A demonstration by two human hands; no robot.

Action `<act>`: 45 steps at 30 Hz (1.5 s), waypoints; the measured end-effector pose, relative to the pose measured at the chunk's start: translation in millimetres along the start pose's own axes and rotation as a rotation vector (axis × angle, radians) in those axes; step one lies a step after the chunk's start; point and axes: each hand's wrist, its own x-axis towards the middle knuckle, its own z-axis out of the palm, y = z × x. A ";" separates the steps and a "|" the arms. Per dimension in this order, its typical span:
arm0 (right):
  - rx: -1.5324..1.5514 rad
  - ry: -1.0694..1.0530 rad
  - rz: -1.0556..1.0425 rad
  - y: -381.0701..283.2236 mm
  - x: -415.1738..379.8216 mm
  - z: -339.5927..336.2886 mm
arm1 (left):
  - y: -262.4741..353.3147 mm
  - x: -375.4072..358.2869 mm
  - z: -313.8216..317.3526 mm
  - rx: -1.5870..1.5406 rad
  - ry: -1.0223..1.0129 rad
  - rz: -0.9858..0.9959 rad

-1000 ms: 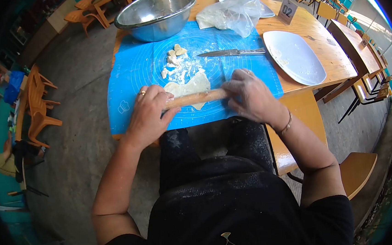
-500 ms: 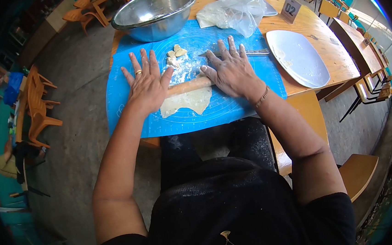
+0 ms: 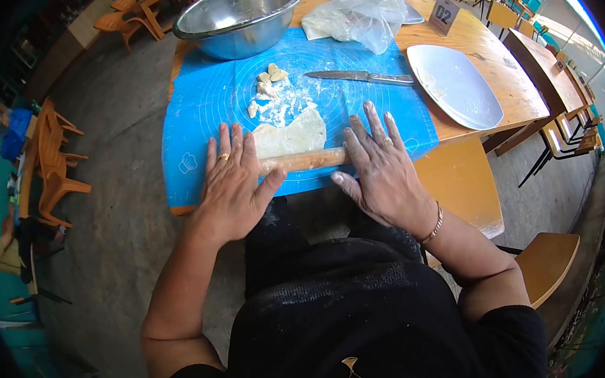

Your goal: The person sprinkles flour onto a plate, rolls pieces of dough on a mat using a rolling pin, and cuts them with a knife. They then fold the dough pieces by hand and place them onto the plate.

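Observation:
A wooden rolling pin lies across the near part of a flat sheet of dough on the blue mat. My left hand rests on the pin's left end, fingers stretched forward. On its right end lies my right hand, flat and with the fingers apart. Beyond the sheet are loose flour and small dough pieces. A knife lies behind my right hand, its blade pointing left.
At the mat's back left stands a metal bowl, with a clear plastic bag to its right. A white plate and a number stand are on the wooden table. A person is at the far left.
Both hands and the rolling pin have moved toward my body. The pin now crosses the near part of the dough, the sheet's far part is uncovered, and the knife shows in full.

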 end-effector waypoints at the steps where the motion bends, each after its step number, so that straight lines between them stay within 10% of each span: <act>1: -0.005 0.048 -0.035 -1.0 -5.8 -1.2 | -0.6 -6.2 4.3 -0.003 -0.004 0.001; 23: 0.082 -0.053 -0.011 7.2 -2.1 -1.9 | -2.3 -10.2 14.9 0.101 0.134 0.091; 35: -0.108 -0.017 0.248 54.4 110.2 51.7 | -21.4 100.0 3.5 0.238 0.143 -0.287; 45: -0.031 0.054 0.085 31.3 44.0 24.6 | -3.1 40.1 13.1 0.228 0.192 -0.046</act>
